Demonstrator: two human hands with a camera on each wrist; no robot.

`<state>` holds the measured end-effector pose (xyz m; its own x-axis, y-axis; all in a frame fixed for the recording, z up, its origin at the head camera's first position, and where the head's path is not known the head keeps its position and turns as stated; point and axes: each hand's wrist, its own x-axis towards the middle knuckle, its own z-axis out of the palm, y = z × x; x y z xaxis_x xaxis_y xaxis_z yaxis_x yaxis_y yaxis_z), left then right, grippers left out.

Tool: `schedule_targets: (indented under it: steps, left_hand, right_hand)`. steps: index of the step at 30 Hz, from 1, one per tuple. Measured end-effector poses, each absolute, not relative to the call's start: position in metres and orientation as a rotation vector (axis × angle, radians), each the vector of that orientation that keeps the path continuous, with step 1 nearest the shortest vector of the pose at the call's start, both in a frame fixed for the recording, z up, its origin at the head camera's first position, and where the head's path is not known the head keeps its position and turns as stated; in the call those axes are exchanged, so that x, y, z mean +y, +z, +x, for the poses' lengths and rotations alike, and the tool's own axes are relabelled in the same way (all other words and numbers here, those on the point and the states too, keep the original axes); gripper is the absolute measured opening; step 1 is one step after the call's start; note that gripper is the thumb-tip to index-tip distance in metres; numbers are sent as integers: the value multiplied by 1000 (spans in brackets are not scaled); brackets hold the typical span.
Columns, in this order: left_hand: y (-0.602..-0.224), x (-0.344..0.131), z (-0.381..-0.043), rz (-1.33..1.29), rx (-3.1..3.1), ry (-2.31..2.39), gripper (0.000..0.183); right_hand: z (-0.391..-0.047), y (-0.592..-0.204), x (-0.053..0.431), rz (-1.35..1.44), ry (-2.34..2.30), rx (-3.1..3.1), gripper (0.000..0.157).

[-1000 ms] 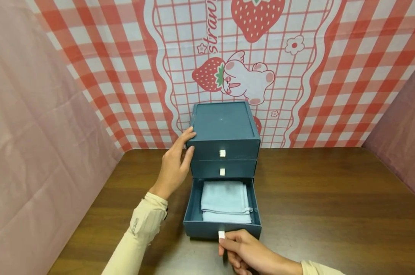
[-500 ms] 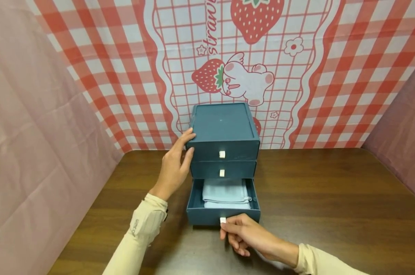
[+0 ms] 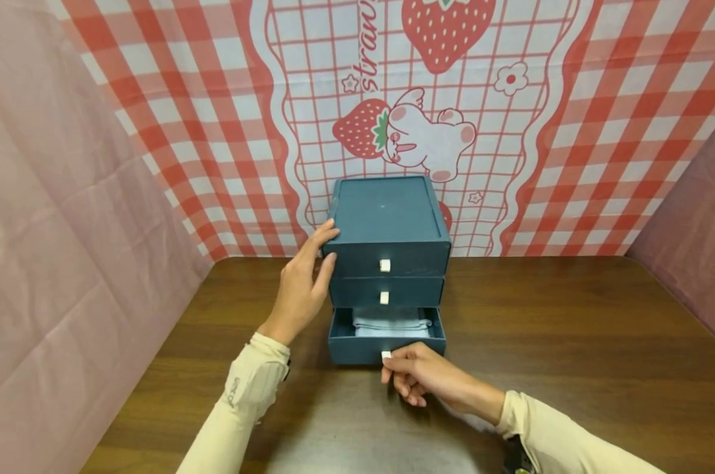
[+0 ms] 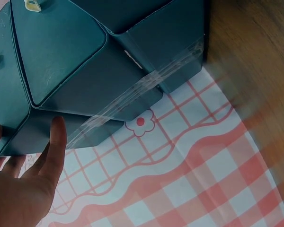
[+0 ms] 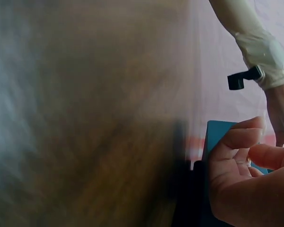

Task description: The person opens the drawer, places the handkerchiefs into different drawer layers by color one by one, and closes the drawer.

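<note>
A dark teal cabinet [image 3: 387, 209] of three stacked drawers stands against the back cloth. Its bottom drawer [image 3: 357, 351] is partly pulled out, and folded pale blue towels [image 3: 391, 324] lie inside, their back part hidden under the middle drawer. My right hand [image 3: 431, 375] pinches the small white pull tab [image 3: 386, 356] on that drawer between thumb and index finger. At the cabinet's upper left edge, my left hand [image 3: 301, 283] rests with its fingers extended along the side and top. The left wrist view shows clear tape [image 4: 149, 81] running down the cabinet's side.
A brown wooden table [image 3: 571, 355] carries the cabinet. Behind it hangs a red and white checked cloth [image 3: 215, 131] with strawberry prints. Pink cloth [image 3: 85, 230] drapes the left side, and a mauve cloth [image 3: 695, 217] closes off the right.
The bottom drawer has slid inward, away from me, with my right hand following on its tab. Less of the towels shows now. My left hand has stayed on the cabinet.
</note>
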<state>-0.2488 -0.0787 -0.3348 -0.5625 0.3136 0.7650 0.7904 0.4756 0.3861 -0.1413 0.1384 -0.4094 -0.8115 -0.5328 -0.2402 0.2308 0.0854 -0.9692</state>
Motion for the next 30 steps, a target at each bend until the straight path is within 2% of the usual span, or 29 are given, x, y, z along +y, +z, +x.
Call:
schedule_targets:
  steps: [30]
  left_hand:
    - [-334, -80, -250, -909, -2116, -1019, 41]
  right_hand:
    - [-204, -415, 150, -311, -1674, 2051, 37]
